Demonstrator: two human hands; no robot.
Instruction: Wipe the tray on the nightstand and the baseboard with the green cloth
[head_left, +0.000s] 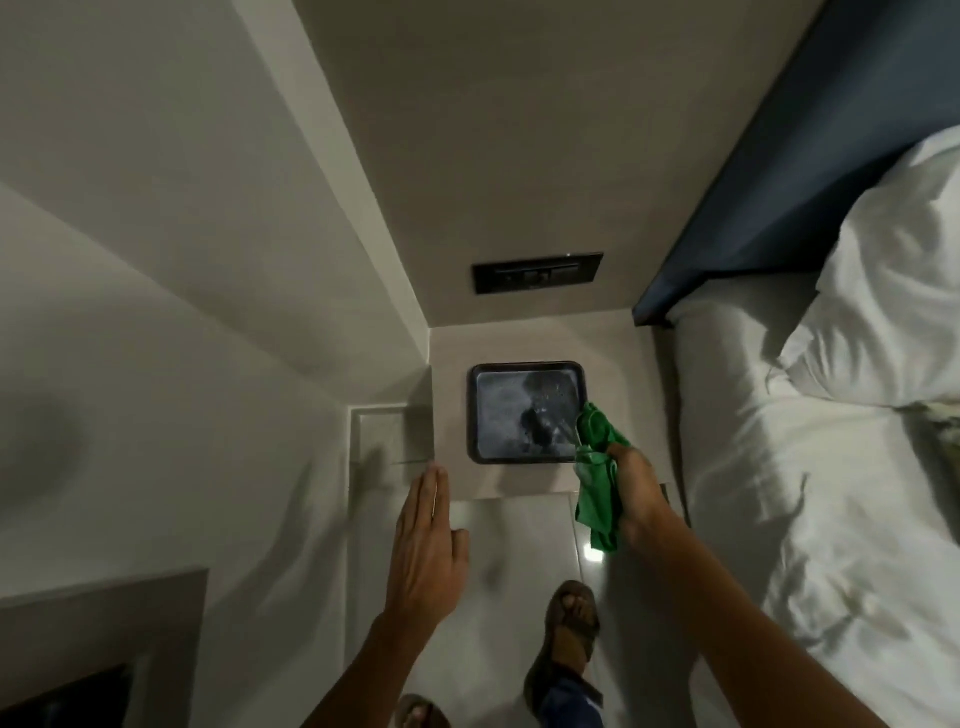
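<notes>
At the frame's centre the right hand (636, 488) is clamped on the green cloth (597, 499) beside the tray (475, 415), probably to wipe it, while the left hand (428, 545) hangs flat, fingers together.

Tray (527, 368): dark rim, glossy reflective base, smeared. Green cloth (600, 499): soft, matt fabric. Table (457, 415): smooth matt top. Floor (519, 551): glossy tile. Bed (779, 519): creased white cloth.

Dark rectangular tray (526, 370) w/ rounded corners lies flat on pale nightstand (452, 415), its shiny base reflecting. Green cloth (600, 493), crumpled, hangs at tray's near-right corner, overlapping the rim. Baseboard can't be made out.
</notes>
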